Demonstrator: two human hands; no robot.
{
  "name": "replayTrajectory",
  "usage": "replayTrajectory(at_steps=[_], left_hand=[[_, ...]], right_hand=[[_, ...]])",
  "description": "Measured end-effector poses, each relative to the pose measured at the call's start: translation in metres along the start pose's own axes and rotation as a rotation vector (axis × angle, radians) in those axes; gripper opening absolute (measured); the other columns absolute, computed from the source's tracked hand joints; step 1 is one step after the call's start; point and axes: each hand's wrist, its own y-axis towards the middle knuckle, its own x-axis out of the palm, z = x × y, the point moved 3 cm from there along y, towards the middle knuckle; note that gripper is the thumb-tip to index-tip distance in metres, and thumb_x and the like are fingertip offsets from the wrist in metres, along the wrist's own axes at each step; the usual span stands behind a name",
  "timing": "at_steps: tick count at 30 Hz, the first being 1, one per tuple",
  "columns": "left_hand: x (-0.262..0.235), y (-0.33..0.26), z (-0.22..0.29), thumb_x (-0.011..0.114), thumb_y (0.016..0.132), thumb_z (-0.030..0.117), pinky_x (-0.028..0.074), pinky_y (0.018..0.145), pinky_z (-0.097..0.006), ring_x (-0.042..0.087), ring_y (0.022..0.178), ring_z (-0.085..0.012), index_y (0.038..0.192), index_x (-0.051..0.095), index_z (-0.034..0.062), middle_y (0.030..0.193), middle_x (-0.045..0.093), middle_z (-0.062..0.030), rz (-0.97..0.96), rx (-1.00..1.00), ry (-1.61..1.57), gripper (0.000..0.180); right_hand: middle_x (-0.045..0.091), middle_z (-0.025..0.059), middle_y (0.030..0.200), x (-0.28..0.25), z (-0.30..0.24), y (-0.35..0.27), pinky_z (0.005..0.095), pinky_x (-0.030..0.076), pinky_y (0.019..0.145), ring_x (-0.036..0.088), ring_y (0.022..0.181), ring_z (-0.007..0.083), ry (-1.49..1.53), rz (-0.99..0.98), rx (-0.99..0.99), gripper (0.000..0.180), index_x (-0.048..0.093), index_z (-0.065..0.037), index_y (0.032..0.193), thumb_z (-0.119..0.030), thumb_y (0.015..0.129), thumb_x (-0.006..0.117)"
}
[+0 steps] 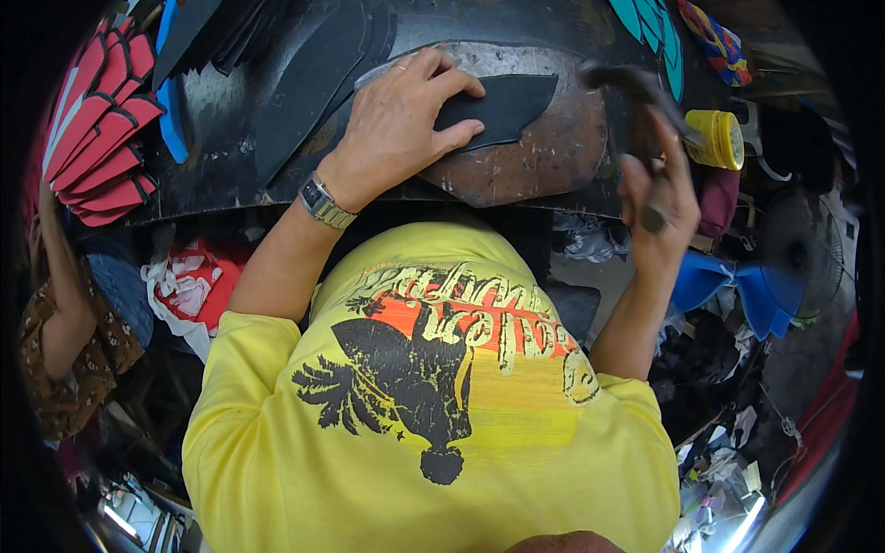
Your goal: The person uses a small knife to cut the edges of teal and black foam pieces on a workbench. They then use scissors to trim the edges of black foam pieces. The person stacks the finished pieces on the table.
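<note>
A flat black sole-shaped piece (507, 106) lies on a worn reddish-brown slab (562, 152) on the dark bench. My left hand (401, 115) rests over the piece's left end, thumb and forefinger spread apart on its surface, pressing from above rather than gripping. To the right of the slab, my right hand (666, 189) is closed around the handle of a hammer (636, 78). Its dark metal head sits above the slab's right edge, apart from the black piece, and looks slightly blurred. The handle's round butt end points toward me.
More black sole pieces (313, 88) lie left of the slab. Fanned stacks of red pieces (101, 138) and teal pieces (653, 32) flank the bench. A yellow tub (716, 138) stands near my right hand. Another person's arm (66, 286) is at far left; a fan (802, 253) is at right.
</note>
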Motion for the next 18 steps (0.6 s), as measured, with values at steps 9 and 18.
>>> replayTrajectory(at_steps=[9,18], left_hand=[[0.002,-0.002,0.001,0.081,0.082,0.032,0.053,0.089,-0.038,0.064,0.104,-0.0269,0.111,0.071,0.0180,0.113,0.063,-0.0050,0.021,-0.008,0.004,0.035],[-0.001,-0.001,0.002,0.080,0.081,0.030,0.053,0.088,-0.038,0.064,0.103,-0.0270,0.112,0.070,0.0181,0.111,0.063,-0.0050,0.007,-0.013,-0.011,0.035]], right_hand=[[0.072,0.0092,0.113,0.024,0.025,-0.022,0.0253,0.048,0.093,0.063,0.105,0.0098,-0.084,-0.141,0.023,0.049,0.059,0.000,0.136,-0.006,0.090,0.076],[0.072,0.0105,0.109,0.040,0.018,-0.041,0.0262,0.050,0.088,0.065,0.100,0.0100,-0.184,-0.266,-0.025,0.051,0.058,-0.006,0.138,-0.001,0.090,0.074]])
